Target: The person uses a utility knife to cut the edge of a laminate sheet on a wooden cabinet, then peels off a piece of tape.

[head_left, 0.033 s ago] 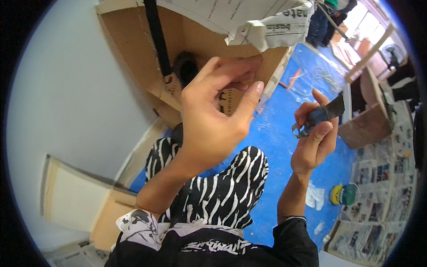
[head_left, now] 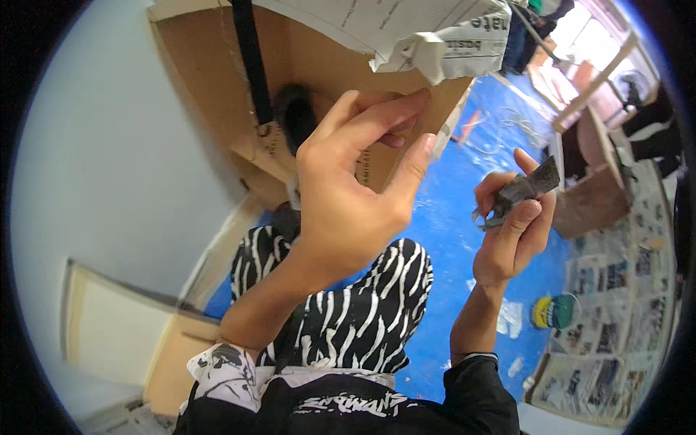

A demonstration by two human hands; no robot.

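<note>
One dark, flat-ended piece [head_left: 544, 180] gripped in the right hand [head_left: 504, 250], apart from the cabinet [head_left: 210, 72]; left hand [head_left: 344, 203], thumb and fingers parted, at its opening, contact unclear. Step looks like readying the piece; next move probably calls for a firm pinch.

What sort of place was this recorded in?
Probably a room being renovated or painted: blue covering on the floor, spread newspaper at the right, and a yellow-and-green bucket beside it.

Black print on a white paper sheet [head_left: 348, 25], dark lettering inside a brown box [head_left: 210, 72]; white lettering on a black shirt [head_left: 348, 417]
</note>
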